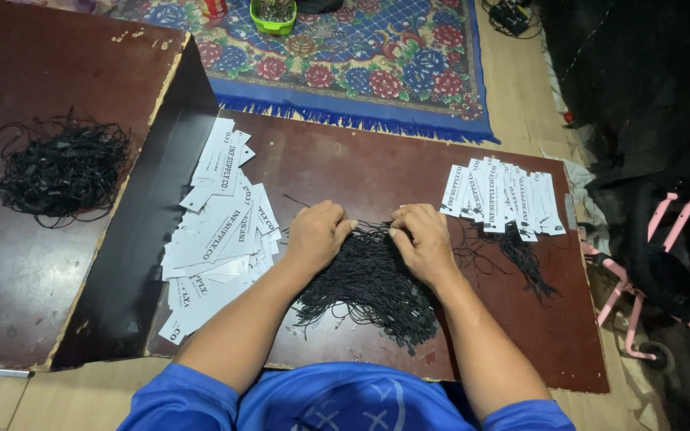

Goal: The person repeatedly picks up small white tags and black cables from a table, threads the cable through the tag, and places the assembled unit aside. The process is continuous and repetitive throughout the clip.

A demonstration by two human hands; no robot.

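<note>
Both hands sit in the middle of the frame, on a big heap of black strings [373, 287] that lies on the dark brown tabletop [361, 172]. The left hand [317, 233] rests on the top left of the heap with its fingers curled shut, and the right hand [418, 238] rests on the top right. The fingertips of both hands are pinched together on a few strands at the top of the heap, between the two hands. To the left of the hands is a loose pile of white paper tags [217, 231], all jumbled, with no strings on them that I can see. To the upper right of the hands is a tidy row of white tags [505, 198] that overlap like fallen dominoes, and black strings [521, 259] hang out from under that row, so these tags look done. The loose pile looks bigger than the tidy row, so it seems only a small part is done and a lot is left. At the far left of the frame, on another brown board [9, 271], sits one more tangle of black strings [61, 168], well apart from the hands. At the top of the frame a flowery rug [377, 56] lies on the floor, with a small green tub [273, 16] on it.
</note>
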